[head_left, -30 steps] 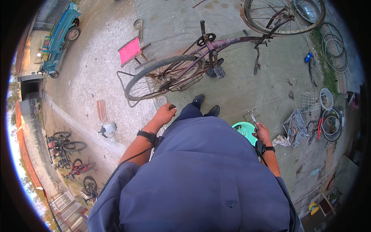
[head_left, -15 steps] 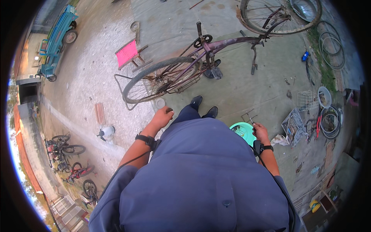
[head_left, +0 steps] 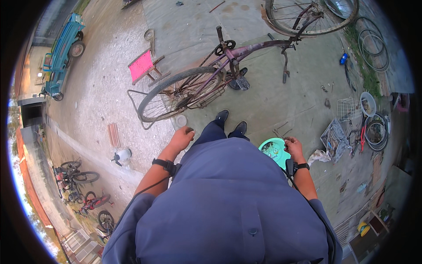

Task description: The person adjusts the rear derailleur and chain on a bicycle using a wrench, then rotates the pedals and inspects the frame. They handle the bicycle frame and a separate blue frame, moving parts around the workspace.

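Observation:
My right hand [head_left: 293,148] is closed on a thin metal tool with spreading arms [head_left: 278,133], perhaps a Y-shaped wrench, beside a mint-green basin [head_left: 264,144] holding small parts. My left hand [head_left: 181,138] hangs with curled fingers over the floor, left of my legs; whether anything is in them is hidden. Ahead of my shoes, a rusty purple bicycle [head_left: 239,53] is turned over, its near wheel [head_left: 147,102] at the left and its other wheel [head_left: 281,27] at the upper right. Neither hand touches it.
A pink folding stool [head_left: 140,67] stands left of the bicycle. To the right are a grey crate [head_left: 336,140], a white wire basket [head_left: 348,108], a white bucket [head_left: 368,104] and tyres [head_left: 377,132]. A teal three-wheeled cart [head_left: 64,48] and several bicycles [head_left: 83,177] stand far left.
My left hand has dropped slightly and moved a little left. My right hand has shifted slightly left with the metal tool, which has turned. The view has shifted a little.

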A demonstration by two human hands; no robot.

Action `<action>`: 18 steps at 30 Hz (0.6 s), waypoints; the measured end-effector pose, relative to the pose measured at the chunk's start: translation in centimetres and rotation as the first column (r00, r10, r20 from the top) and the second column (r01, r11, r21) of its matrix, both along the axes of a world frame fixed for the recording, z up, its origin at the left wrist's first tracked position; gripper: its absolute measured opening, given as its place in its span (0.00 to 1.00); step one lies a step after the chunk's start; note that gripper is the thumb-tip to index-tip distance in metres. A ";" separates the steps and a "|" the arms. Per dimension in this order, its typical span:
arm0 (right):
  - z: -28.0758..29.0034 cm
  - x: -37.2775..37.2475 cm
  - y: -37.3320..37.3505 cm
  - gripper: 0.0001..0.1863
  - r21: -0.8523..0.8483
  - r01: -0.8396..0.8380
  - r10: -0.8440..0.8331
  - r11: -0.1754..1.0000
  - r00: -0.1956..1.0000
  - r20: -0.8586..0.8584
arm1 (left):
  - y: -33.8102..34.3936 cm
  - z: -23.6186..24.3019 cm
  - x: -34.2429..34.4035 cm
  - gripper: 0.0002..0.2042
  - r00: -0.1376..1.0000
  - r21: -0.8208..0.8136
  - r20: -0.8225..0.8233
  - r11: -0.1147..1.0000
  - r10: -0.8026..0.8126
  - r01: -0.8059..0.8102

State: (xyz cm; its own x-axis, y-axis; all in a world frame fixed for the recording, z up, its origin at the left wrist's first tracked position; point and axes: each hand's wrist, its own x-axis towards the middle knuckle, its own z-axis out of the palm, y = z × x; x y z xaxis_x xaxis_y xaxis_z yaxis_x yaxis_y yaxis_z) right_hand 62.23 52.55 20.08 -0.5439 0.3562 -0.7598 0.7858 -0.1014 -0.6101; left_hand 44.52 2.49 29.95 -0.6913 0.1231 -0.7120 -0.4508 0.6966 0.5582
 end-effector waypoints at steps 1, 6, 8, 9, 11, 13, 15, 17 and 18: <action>0.0 0.0 -0.1 0.12 -0.008 0.014 -0.014 1.000 1.000 0.000 | -0.1 0.0 0.3 0.19 1.000 0.001 -0.020 1.000 0.011 -0.011; 0.5 0.4 -0.8 0.10 -0.061 0.072 -0.069 0.996 0.996 0.048 | -1.0 -0.3 1.5 0.18 1.000 -0.005 -0.004 1.000 0.019 -0.019; 0.8 0.6 -1.3 0.11 -0.096 0.087 -0.082 0.992 0.995 0.053 | -1.5 -0.4 1.6 0.18 1.000 -0.016 0.026 1.000 0.014 -0.013; 1.0 0.6 -1.5 0.11 -0.141 0.116 -0.106 0.983 0.992 0.074 | -1.7 -0.5 1.6 0.18 1.000 -0.004 0.027 1.000 0.016 -0.016; 1.3 0.6 -2.0 0.11 -0.116 0.061 -0.054 0.991 0.997 0.062 | -2.1 -0.6 1.7 0.19 0.999 0.021 0.027 0.999 0.026 -0.027; 1.7 0.3 -2.3 0.11 -0.131 0.036 -0.028 0.991 0.998 0.064 | -2.5 -0.8 1.6 0.19 1.000 0.027 0.017 1.000 0.016 -0.016; 2.0 -0.1 -2.7 0.11 -0.192 0.041 -0.028 0.980 0.997 0.070 | -3.3 -1.1 1.6 0.19 1.000 0.036 0.010 0.999 0.015 -0.015; 2.3 -0.6 -3.5 0.11 -0.145 0.001 0.011 0.989 0.997 0.080 | -4.6 -1.6 1.9 0.19 1.000 0.049 0.012 0.998 0.028 -0.028; 2.4 -1.0 -4.0 0.11 -0.143 0.011 0.006 0.990 0.993 0.117 | -5.3 -1.8 2.2 0.19 0.999 0.059 -0.002 0.997 0.051 -0.051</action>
